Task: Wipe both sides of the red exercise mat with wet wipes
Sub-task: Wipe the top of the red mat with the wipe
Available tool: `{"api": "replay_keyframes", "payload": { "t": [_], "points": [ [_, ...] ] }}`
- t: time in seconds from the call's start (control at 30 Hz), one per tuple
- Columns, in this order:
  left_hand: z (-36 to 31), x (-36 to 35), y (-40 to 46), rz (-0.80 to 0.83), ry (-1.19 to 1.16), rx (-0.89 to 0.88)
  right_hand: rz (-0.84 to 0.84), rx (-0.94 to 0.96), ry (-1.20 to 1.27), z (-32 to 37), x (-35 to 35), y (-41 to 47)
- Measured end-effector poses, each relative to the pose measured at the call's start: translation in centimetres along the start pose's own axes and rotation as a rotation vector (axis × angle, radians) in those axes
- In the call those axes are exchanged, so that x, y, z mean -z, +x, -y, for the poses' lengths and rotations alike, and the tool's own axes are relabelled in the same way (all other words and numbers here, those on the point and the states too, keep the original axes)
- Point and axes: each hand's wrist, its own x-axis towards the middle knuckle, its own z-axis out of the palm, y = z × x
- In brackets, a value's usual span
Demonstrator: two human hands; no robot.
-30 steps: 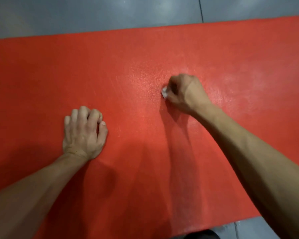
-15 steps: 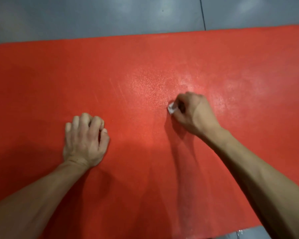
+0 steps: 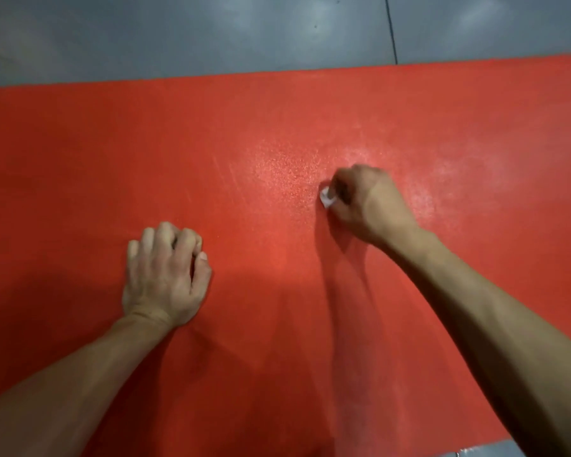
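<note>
grey floor (image 3: pixel 178 34) | glossy, light reflections | dark seam line (image 3: pixel 391 28) at upper right

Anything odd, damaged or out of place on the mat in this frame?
Nothing stands out. The mat lies flat on the grey floor. The right hand grips a wadded wipe against it; the left hand rests curled on it. The pale sheen near the wipe looks like moisture, not damage.
</note>
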Motion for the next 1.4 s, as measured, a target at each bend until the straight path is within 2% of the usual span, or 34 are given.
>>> {"api": "replay_keyframes", "payload": {
  "t": [0.2, 0.4, 0.63, 0.77, 0.87, 1.0, 1.13, 1.23, 1.33, 1.4],
  "points": [
    [-0.1, 0.1, -0.2, 0.011, 0.012, -0.003, -0.057, -0.046, 0.036, 1.1, 0.2, 8.7],
    [-0.1, 0.2, 0.0, 0.010, -0.022, 0.002, -0.067, 0.014, 0.030, 0.5, -0.7, 1.9],
    [0.1, 0.2, -0.1, -0.010, -0.027, -0.010, -0.104, -0.029, -0.024, 1.1, 0.7, 14.4],
    [0.2, 0.1, 0.0, -0.012, -0.031, -0.002, -0.093, 0.028, -0.090, 0.5, 0.3, 10.3],
    [0.2, 0.1, 0.0, 0.008, -0.042, 0.012, 0.015, 0.099, -0.057, 0.4, 0.6, 6.0],
    [0.1, 0.1, -0.2, 0.007, -0.038, 0.004, -0.049, 0.055, -0.100, 1.2, 0.8, 12.2],
    [0.2, 0.0, 0.0, -0.032, -0.050, -0.006, -0.092, -0.026, -0.020, 1.7, 1.6, 18.5],
    [0.3, 0.0, 0.0, -0.026, -0.051, 0.003, -0.076, -0.018, -0.053, 1.5, 1.4, 16.1],
    [0.2, 0.0, -0.1, -0.011, -0.050, 0.000, -0.060, 0.051, -0.021, 1.6, 0.4, 9.5],
    [0.3, 0.1, 0.0, -0.005, -0.052, 0.009, -0.047, 0.031, 0.009, 1.7, 0.1, 9.2]
  ]
}}
